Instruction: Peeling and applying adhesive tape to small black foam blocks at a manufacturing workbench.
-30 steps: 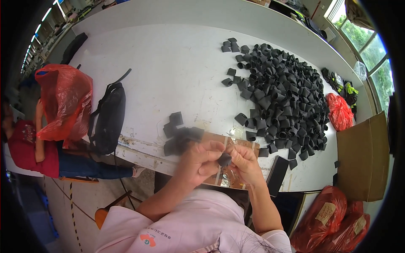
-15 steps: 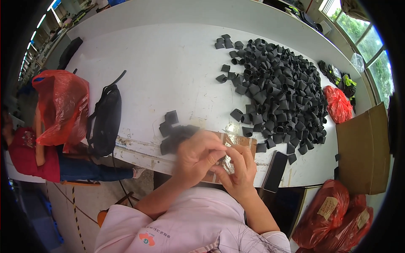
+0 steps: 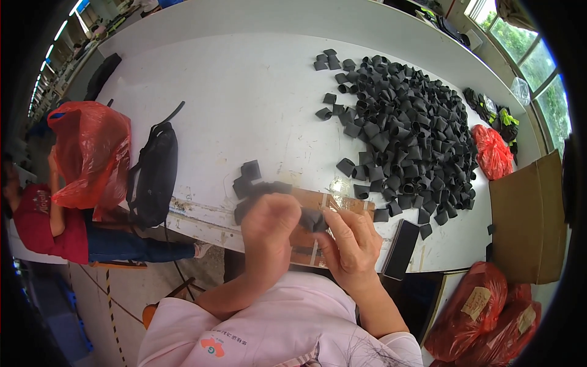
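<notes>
Head view showed the left hand (image 3: 269,229) and the right hand (image 3: 353,244) close together at the near edge of the white surface (image 3: 244,110), both pinching one small black piece (image 3: 313,220) held between their fingertips. Just beyond the left hand lay a small cluster of black pieces (image 3: 252,177), and under both hands sat a brown cardboard strip (image 3: 330,202). Farther out past the right hand spread a big heap of black pieces (image 3: 409,140). A black phone (image 3: 400,249) rested just right of the right hand, and a black bag (image 3: 153,174) lay well left of the left hand.
</notes>
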